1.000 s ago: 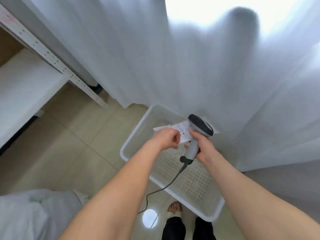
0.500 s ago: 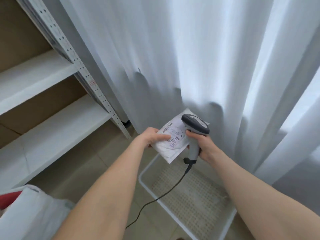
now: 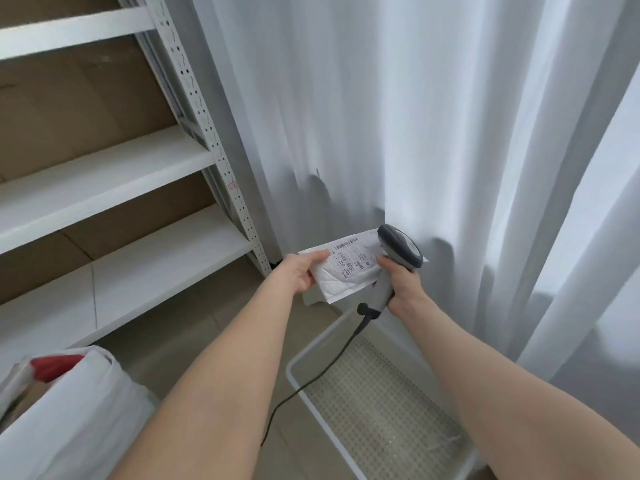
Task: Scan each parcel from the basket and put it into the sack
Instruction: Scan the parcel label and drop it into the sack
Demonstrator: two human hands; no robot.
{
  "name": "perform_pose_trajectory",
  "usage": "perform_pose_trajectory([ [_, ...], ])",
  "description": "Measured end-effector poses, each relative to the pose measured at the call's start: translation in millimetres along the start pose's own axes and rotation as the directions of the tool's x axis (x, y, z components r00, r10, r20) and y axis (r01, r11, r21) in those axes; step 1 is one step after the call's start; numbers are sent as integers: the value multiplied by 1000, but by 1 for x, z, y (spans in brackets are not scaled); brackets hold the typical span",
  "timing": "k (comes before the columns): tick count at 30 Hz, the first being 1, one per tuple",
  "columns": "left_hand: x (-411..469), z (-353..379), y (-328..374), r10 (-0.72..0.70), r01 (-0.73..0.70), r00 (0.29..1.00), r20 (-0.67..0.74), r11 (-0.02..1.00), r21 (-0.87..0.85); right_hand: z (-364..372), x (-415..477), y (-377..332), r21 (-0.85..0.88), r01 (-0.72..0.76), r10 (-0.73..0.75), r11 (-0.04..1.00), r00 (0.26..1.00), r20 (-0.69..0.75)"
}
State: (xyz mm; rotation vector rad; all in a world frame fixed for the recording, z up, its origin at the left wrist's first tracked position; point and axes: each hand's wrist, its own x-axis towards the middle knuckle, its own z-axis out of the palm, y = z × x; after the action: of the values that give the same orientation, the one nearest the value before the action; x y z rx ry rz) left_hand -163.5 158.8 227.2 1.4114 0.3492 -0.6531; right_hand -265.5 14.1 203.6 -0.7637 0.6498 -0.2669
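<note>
Pinching parcel (image 3: 346, 275) edge with left hand (image 3: 298, 271) | right hand (image 3: 401, 284) clamped on scanner (image 3: 401, 247) | basket (image 3: 313, 342) rim below

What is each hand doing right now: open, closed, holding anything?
Left hand: closed, pinching the white parcel at its left edge.
Right hand: closed around the handle of the scanner.

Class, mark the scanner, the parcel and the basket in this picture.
scanner (image 3: 401, 245), head view, on its dark grey top.
parcel (image 3: 353, 261), head view, on its printed label.
basket (image 3: 381, 410), head view, on its bare perforated floor.
</note>
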Motion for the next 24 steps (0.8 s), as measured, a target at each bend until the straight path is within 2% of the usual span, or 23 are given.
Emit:
perform_pose_trajectory([
  [4, -3, -12, 4, 30, -29, 1000, -4, 997, 65, 20, -7, 6, -75, -2, 1, 997, 1000, -23],
  [8, 8, -31, 17, 152, -142, 982, -109, 985, 93, 32, -10, 12, -246, -35, 34, 969, 999, -8],
  [12, 20, -56, 25, 252, -207, 945, -208, 955, 214, 40, -12, 15, -331, 0, -16, 943, 999, -43],
  [16, 22, -74, 29, 301, -247, 932, -200, 934, 257, 51, -18, 13, -384, 7, 24, 923, 997, 76],
  [19, 24, -78, 30, 307, -255, 933, -190, 933, 254, 67, -24, 14, -504, 47, 36, 863, 988, 153],
  [24, 27, -81, 32, 295, -245, 937, -186, 936, 254, 86, -29, 18, -580, 63, 19, 812, 991, 134],
])
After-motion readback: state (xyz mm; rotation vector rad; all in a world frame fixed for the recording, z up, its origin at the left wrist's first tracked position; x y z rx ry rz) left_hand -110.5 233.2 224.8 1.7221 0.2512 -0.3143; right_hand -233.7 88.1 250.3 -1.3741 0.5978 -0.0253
